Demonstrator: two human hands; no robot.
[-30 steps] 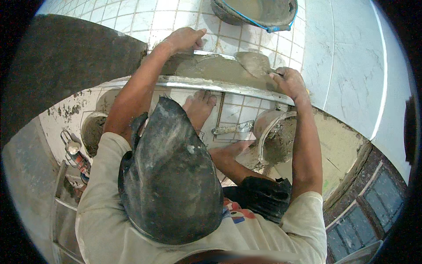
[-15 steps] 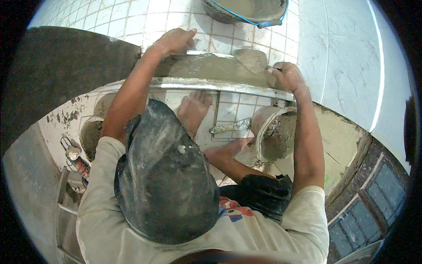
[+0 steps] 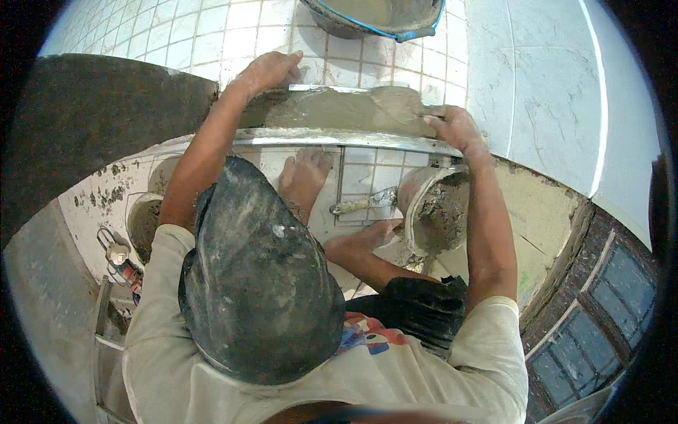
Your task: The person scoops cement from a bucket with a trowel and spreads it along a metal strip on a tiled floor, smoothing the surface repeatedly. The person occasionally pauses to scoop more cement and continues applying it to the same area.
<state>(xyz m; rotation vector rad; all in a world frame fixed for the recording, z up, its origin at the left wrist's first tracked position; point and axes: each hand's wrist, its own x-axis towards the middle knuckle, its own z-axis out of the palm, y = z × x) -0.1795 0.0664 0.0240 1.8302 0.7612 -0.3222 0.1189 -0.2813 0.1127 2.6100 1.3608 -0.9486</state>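
My right hand (image 3: pixel 455 131) is closed round the handle of a trowel (image 3: pixel 397 105) at the right end of a narrow ledge. Grey mortar smears the blade, which lies against the wet mortar (image 3: pixel 321 112) along the ledge top. At the ledge's far left, my left hand (image 3: pixel 267 73) has its fingers curled beside the far edge; what they grip, if anything, is hidden. A pale strip (image 3: pixel 332 88) runs along that far edge, between the hands. Along the near side runs a long light-coloured straight edge (image 3: pixel 353 140).
Beyond the ledge stands a black bucket (image 3: pixel 339 21) with a blue rim and grey contents. Nearer lie a second trowel (image 3: pixel 364 201) and a tipped, mortar-crusted bucket (image 3: pixel 438 215). Another container (image 3: pixel 145 219) and a power tool (image 3: pixel 120 261) are at left. A dark panel (image 3: pixel 106 120) borders the ledge.
The trowel blade has come slightly nearer, down off the far edge onto the mortar, with my right hand following. My left hand stays at the far edge. The whole view has shifted a little.
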